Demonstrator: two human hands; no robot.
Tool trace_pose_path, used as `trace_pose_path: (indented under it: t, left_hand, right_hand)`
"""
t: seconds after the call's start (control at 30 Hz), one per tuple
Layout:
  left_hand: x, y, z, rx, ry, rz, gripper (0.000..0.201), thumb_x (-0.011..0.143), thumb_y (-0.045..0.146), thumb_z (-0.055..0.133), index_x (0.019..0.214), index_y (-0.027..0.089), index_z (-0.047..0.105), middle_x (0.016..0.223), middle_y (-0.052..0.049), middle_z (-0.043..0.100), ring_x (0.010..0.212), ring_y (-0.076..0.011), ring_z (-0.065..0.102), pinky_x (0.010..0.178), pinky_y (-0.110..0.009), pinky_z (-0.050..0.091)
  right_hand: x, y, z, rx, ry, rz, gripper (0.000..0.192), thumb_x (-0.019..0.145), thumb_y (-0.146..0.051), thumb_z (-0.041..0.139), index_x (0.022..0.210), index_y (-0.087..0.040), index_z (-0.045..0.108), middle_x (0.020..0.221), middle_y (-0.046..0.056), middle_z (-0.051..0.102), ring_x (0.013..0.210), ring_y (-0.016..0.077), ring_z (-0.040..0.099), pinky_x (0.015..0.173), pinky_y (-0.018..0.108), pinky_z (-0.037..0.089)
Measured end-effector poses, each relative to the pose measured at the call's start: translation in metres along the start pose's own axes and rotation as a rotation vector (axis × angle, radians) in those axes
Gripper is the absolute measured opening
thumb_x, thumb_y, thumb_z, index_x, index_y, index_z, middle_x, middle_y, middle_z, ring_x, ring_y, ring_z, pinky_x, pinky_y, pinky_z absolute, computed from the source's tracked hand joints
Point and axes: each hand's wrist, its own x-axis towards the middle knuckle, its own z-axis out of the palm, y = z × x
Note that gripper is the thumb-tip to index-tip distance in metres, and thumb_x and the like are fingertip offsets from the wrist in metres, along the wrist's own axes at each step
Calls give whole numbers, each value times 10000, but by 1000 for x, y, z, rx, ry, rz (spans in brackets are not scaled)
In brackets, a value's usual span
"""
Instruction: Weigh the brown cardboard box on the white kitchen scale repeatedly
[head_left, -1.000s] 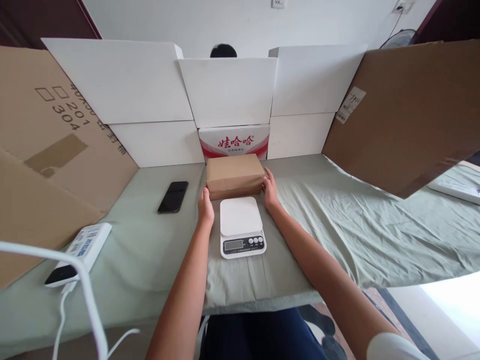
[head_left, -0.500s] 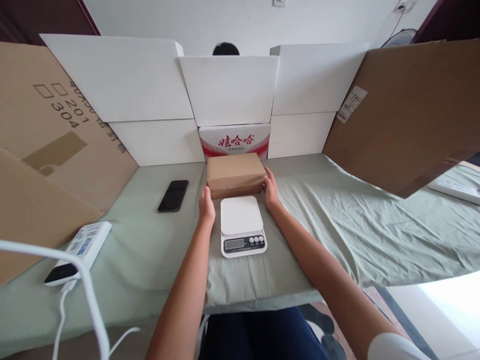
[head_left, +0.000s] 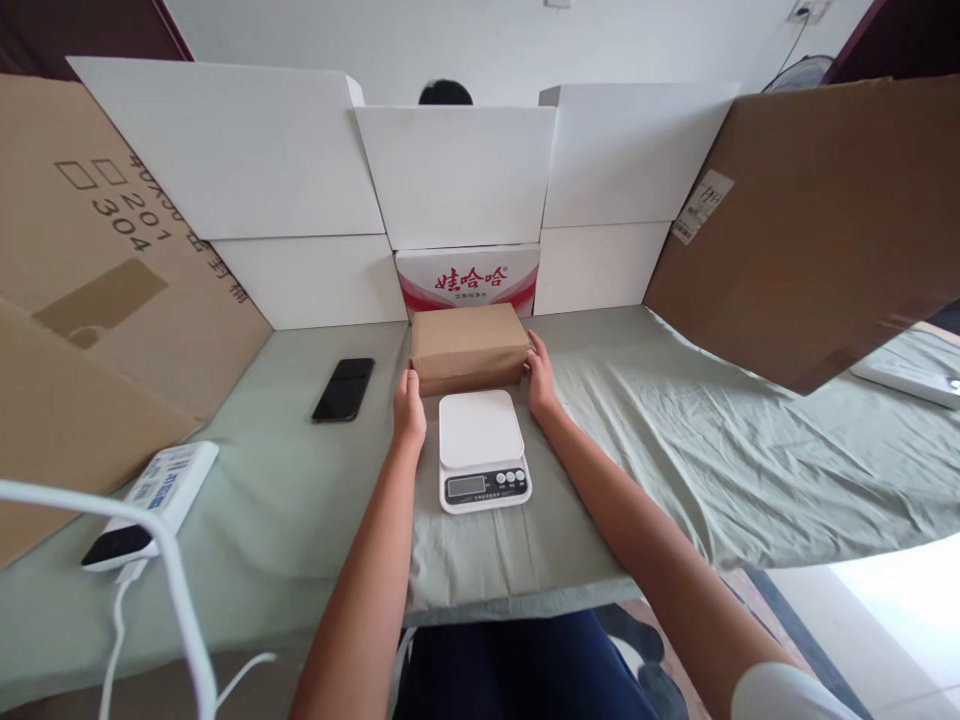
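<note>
A small brown cardboard box [head_left: 469,335] lies behind the scale, close to the red and white carton. My left hand [head_left: 409,405] presses against its left end, thumb up at the near corner. On the right end my right hand [head_left: 538,373] has its fingers around the near corner, so the box is held between both hands. Just in front of it is a white kitchen scale [head_left: 481,430] with nothing on its plate. The scale's grey display looks blank. Part of each hand's fingers is hidden by the box.
A black phone [head_left: 343,390] lies on the green cloth [head_left: 622,400] to the left. Nearer is a white device [head_left: 154,505] with a white cable [head_left: 184,610]. White boxes [head_left: 457,175] and large cardboard sheets [head_left: 795,230] wall the table. A person's head [head_left: 445,93] shows behind.
Both hands stay on the box, and the box and scale keep their places. The whole view has shifted very slightly.
</note>
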Motion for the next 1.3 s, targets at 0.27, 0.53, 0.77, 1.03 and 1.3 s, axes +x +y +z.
trace_pose_path:
  t: [0.27,0.53,0.77,1.03,1.3]
  left_hand:
    - [1,-3,-7,9,-1,-20,780,975,739,492,1512,182,592,1635,-162,530,1564,-284,442,1299,-427,312]
    - [-4,2,-2,-23,-35,-44,700,966,725,538,1415,203,666,1529,-146,638,1514,-263,511,1271,-402,356]
    - [-4,5,0,-28,-5,-75,744,978,754,479,1425,185,655,1543,-153,627,1536,-251,483,1281,-391,327]
    - [-3,4,2,-23,-10,-85,783,980,764,462,1484,185,617,1594,-159,578,1543,-262,476,1274,-399,345]
    - [-1,5,5,-86,31,-94,879,1002,780,348,1593,145,493,1674,-179,471,1579,-251,421,1285,-365,319]
  right_hand:
    - [-6,-2,0,-24,-28,-44,639,916,-561,565,1497,-296,542,1493,53,650,1435,292,545,1276,510,372]
    - [-5,-1,-1,-61,-26,-46,628,910,-569,552,1481,-308,540,1544,46,615,1469,296,526,1253,522,406]
    - [-4,-1,-1,-66,-32,-34,610,905,-567,551,1467,-329,546,1573,29,591,1486,294,513,1248,524,423]
    - [-8,-5,1,-60,-74,-83,564,909,-510,546,1434,-307,578,1592,29,576,1523,282,475,1306,534,342]
    - [-6,-3,0,-87,-87,-111,566,921,-542,531,1438,-317,585,1583,26,585,1528,302,471,1305,549,347]
